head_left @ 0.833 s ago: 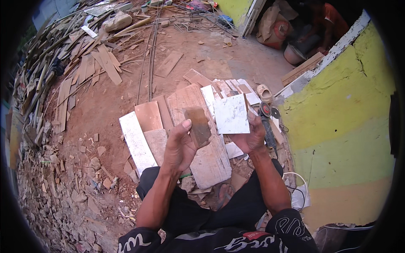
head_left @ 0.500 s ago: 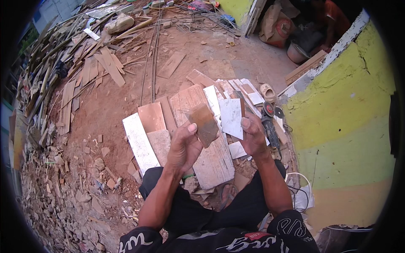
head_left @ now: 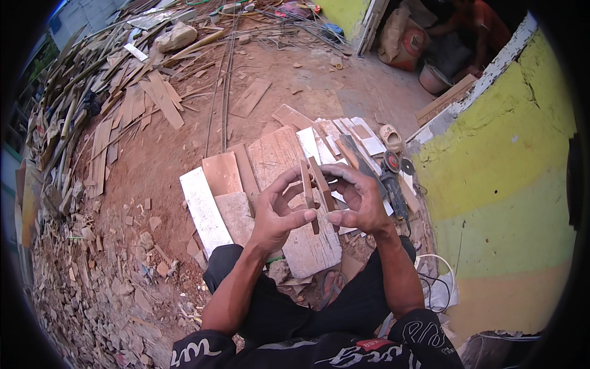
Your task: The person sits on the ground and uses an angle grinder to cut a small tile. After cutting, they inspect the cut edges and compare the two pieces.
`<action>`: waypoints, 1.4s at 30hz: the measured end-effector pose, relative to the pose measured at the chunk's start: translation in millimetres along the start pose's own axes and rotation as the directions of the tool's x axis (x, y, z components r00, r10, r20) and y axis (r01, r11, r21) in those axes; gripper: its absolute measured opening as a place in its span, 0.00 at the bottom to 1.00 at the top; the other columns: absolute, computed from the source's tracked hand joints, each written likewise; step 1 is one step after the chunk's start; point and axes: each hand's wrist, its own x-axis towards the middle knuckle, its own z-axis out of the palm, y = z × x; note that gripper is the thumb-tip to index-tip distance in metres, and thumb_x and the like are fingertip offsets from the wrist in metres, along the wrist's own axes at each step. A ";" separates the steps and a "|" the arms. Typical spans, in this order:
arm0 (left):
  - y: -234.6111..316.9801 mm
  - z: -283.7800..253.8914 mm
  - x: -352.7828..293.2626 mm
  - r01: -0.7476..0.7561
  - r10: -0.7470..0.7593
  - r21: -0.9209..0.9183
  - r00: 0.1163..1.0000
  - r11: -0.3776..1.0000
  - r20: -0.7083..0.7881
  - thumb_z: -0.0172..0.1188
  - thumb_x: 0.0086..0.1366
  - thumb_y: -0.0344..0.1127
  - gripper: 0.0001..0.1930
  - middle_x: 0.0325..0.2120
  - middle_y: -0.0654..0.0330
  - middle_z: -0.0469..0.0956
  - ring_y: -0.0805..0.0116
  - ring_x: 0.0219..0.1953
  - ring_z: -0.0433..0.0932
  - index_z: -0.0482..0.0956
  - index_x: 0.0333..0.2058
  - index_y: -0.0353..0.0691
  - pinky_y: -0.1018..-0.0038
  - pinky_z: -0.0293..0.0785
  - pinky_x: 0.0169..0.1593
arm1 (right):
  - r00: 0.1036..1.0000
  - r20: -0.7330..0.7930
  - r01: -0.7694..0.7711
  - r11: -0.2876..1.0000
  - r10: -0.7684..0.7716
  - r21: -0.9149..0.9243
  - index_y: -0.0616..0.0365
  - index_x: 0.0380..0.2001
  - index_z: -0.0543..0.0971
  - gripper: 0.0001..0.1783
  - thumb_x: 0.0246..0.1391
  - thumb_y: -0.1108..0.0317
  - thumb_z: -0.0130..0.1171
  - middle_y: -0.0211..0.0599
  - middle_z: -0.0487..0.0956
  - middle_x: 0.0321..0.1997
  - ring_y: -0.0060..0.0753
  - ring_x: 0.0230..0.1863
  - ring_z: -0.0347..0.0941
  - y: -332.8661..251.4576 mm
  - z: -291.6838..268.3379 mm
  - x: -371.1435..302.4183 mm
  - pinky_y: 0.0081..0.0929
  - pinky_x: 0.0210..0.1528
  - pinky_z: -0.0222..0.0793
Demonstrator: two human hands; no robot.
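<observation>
Your left hand (head_left: 278,212) and right hand (head_left: 356,200) each grip a thin tile piece (head_left: 307,192) edge-on above the laid boards (head_left: 289,160); an angle grinder (head_left: 391,178) lies just right.

Dirt ground (head_left: 184,154), rubble (head_left: 92,295) — yellow-green wall (head_left: 504,184)

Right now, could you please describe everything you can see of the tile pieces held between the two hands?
The tile pieces are two thin, flat, brownish slabs, seemingly ceramic or stone, seen edge-on and standing nearly upright side by side, close together. The left hand grips the left piece, thumb near its lower end; the right hand holds the right one, fingers curled over its top. They hang above the pale slabs on the ground.
</observation>
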 end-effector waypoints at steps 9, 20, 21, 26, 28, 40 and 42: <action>3.0 2.4 2.2 0.157 -0.140 0.054 0.962 0.986 -0.235 0.76 0.53 0.24 0.39 0.55 0.51 0.76 0.64 0.56 0.77 0.69 0.63 0.29 0.67 0.78 0.58 | 0.983 -0.183 -0.018 0.998 0.029 0.062 0.77 0.63 0.68 0.49 0.44 0.53 0.72 0.50 0.76 0.58 0.36 0.57 0.75 -3.8 -7.4 -0.9 0.34 0.62 0.70; -5.8 -9.8 -0.5 0.291 -0.304 -0.086 0.916 0.953 -0.261 0.61 0.73 0.38 0.19 0.42 0.51 0.82 0.66 0.40 0.85 0.75 0.52 0.26 0.70 0.86 0.43 | 0.960 0.229 0.280 0.613 -0.162 -0.739 0.63 0.60 0.75 0.50 0.29 0.55 0.80 0.50 0.74 0.59 0.51 0.63 0.69 -22.1 -7.2 1.1 0.43 0.67 0.63; -4.9 -9.9 -1.8 0.292 -0.315 -0.126 0.915 0.948 -0.252 0.57 0.75 0.40 0.20 0.43 0.51 0.82 0.65 0.41 0.85 0.74 0.53 0.27 0.69 0.86 0.44 | 0.959 0.241 0.282 0.604 -0.150 -0.746 0.63 0.60 0.75 0.50 0.29 0.55 0.80 0.50 0.74 0.59 0.51 0.63 0.69 -20.8 -3.1 1.4 0.43 0.67 0.63; -4.1 -0.3 -0.4 0.297 -0.355 -0.257 0.908 0.920 -0.221 0.40 0.81 0.49 0.26 0.50 0.48 0.78 0.60 0.49 0.83 0.68 0.60 0.29 0.64 0.86 0.52 | 0.969 0.237 0.241 0.505 -0.073 -0.829 0.63 0.61 0.73 0.51 0.31 0.54 0.79 0.54 0.72 0.61 0.56 0.64 0.68 -16.4 3.6 -0.7 0.46 0.68 0.62; -8.2 -0.2 -0.7 0.295 -0.350 -0.289 0.922 0.911 -0.163 0.36 0.81 0.52 0.29 0.55 0.46 0.74 0.57 0.56 0.80 0.64 0.63 0.31 0.60 0.82 0.58 | 0.970 0.236 0.237 0.469 -0.062 -0.851 0.64 0.61 0.73 0.50 0.32 0.55 0.79 0.54 0.71 0.62 0.57 0.65 0.68 -15.4 4.3 -0.7 0.47 0.68 0.61; -6.9 9.9 -4.7 0.310 -0.359 -0.295 0.924 0.904 -0.130 0.29 0.82 0.52 0.30 0.62 0.45 0.69 0.53 0.64 0.73 0.59 0.68 0.34 0.56 0.74 0.66 | 0.969 0.239 0.236 0.540 -0.066 -0.808 0.66 0.64 0.71 0.52 0.33 0.56 0.78 0.56 0.70 0.63 0.59 0.66 0.66 -10.2 1.5 -1.5 0.47 0.70 0.60; -7.2 11.7 -4.0 0.301 -0.348 -0.293 0.929 0.907 -0.123 0.29 0.81 0.53 0.31 0.63 0.45 0.68 0.53 0.64 0.72 0.58 0.69 0.34 0.55 0.74 0.66 | 0.969 0.238 0.239 0.534 -0.071 -0.811 0.68 0.64 0.70 0.53 0.34 0.56 0.78 0.57 0.69 0.64 0.59 0.67 0.65 -11.0 1.3 -1.9 0.47 0.71 0.59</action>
